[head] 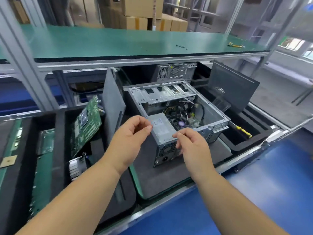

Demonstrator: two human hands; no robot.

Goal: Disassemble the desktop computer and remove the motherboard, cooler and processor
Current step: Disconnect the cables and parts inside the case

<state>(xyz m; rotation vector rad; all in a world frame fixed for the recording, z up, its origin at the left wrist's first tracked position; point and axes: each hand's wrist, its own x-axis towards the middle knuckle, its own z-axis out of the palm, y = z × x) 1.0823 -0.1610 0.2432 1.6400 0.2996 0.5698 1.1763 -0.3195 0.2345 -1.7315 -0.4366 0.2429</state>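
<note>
- We see our left hand [128, 133] raised in front of the open computer case [177, 116], fingers loosely curled, thumb and forefinger close together; its grip holds nothing we can make out.
- Our right hand [191, 143] hovers beside it, fingers loosely curled too, the fingertips just over the near corner of the power supply [162, 131]; whether they touch it we cannot tell, and the grip closes on nothing visible.
- The power supply sits in the near left corner of the case, directly under and between both hands, its fan grille and socket facing us.
- The case lies on its side on a grey foam pad [160, 177] on the surface, open side up; behind the power supply we see the cooler fan [179, 123] and tangled cables deep inside, beyond the hands.
- Left of the case a grey side panel [113, 106] stands upright, and further left a green circuit board [86, 122] leans in a black foam tray [59, 133].
- Right of the case a yellow-handled screwdriver [243, 131] lies in another tray.
- Farthest off, small black screws [181, 46] lie on the green upper shelf [101, 43].
</note>
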